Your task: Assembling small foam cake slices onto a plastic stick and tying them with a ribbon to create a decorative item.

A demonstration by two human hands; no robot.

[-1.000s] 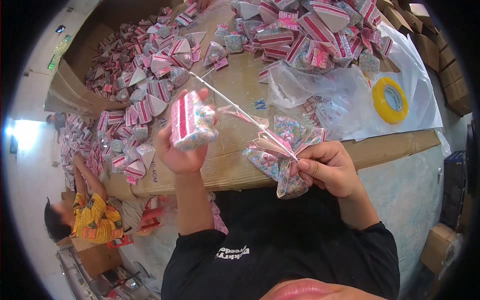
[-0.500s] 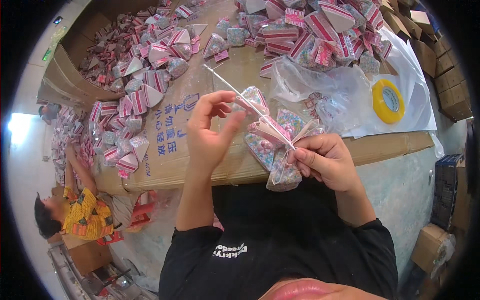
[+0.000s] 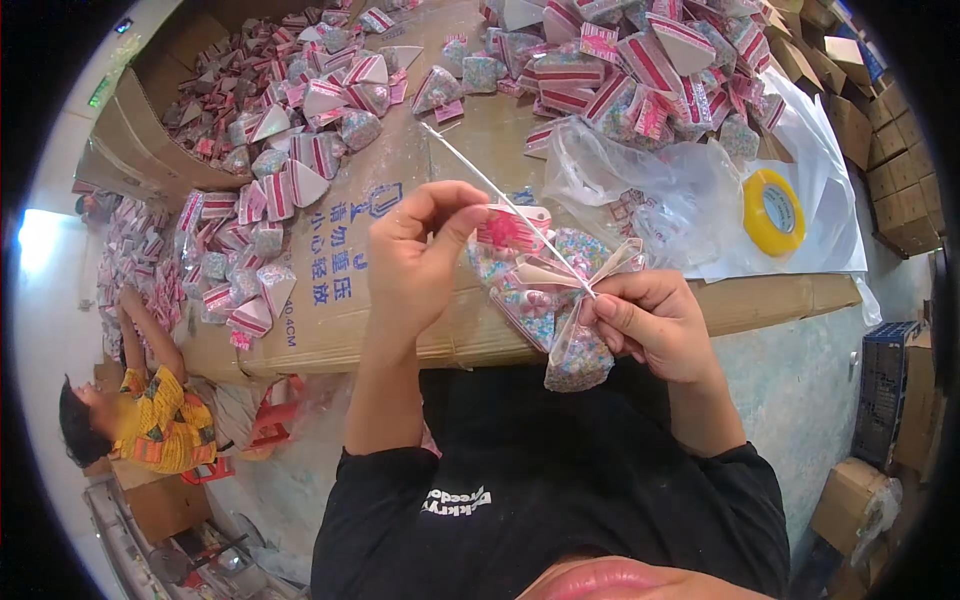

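My right hand [image 3: 655, 325] is closed on the gathered ends of pale loops belonging to a bunch of pastel-speckled, wedge-shaped pieces [image 3: 578, 362] that look like small cake slices. A thin white stick [image 3: 480, 178] slants from those fingers up and left past the bunch, its far end over the cardboard. Thumb and fingers of my left hand [image 3: 420, 245] pinch a pink card tag [image 3: 507, 232] at the top of the bunch. The bunch hangs just over the near edge of the cardboard-covered table [image 3: 400, 335]. Finger parts behind the loops are hidden.
Heaps of similar wrapped wedges [image 3: 635, 75] lie at the back, and more fill a big carton [image 3: 130, 120] at the left. Clear plastic bags [image 3: 660, 190] and a yellow tape roll [image 3: 773, 212] lie at the right. A co-worker in yellow [image 3: 165, 430] works at the left.
My left hand has gone from spread fingers beside the stick to a pinch on the pink tag, which has turned face up. The right hand keeps its hold on the bunch.
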